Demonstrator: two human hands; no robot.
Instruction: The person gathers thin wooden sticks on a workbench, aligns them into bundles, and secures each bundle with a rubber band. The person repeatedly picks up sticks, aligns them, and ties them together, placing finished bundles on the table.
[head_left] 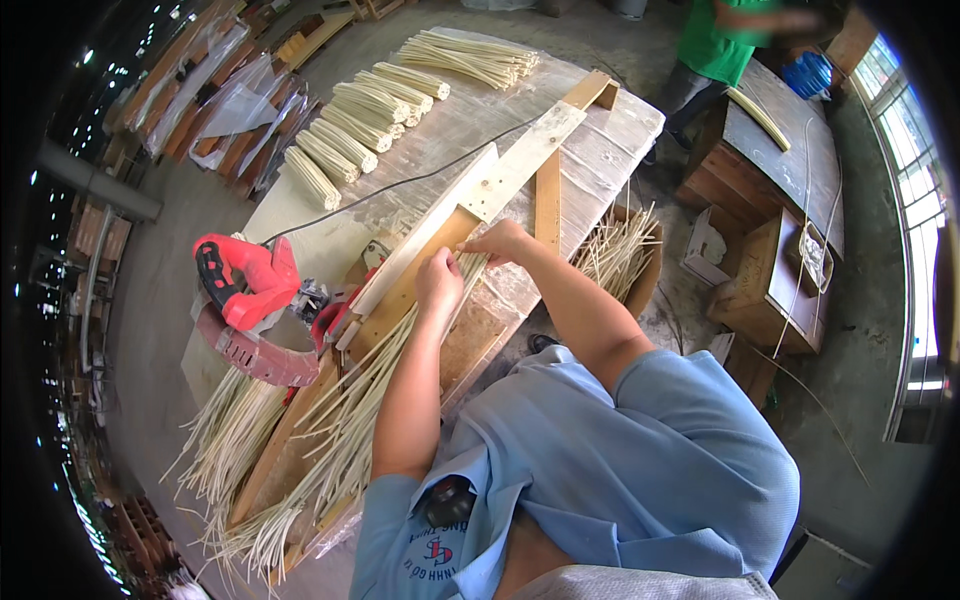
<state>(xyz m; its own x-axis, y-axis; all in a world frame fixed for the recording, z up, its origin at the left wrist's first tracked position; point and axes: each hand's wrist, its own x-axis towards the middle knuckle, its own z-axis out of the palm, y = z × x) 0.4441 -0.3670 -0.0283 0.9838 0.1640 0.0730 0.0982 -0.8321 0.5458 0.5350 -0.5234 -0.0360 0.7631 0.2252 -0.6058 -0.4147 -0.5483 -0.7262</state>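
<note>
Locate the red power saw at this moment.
In the head view, the red power saw sits left of the left hand, below the bundles of pale strands.

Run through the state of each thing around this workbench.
Left hand: fingers curled, grip unclear
Pale strands: loose, spread out
Right hand: fingers bent at the strands, grip unclear
Red power saw: corded; running or not, unclear
Stick bundles: laid in a row
Bin: open-topped, filled with sticks

The bare left hand (pixel 440 283) and bare right hand (pixel 502 241) pinch long, thin, cream-coloured strands (pixel 345 432) beside a straight pale wooden board (pixel 425 230), with a red-and-black power saw (pixel 268 280) to their left and short cream-coloured bundles (pixel 343 142) farther off.
</note>
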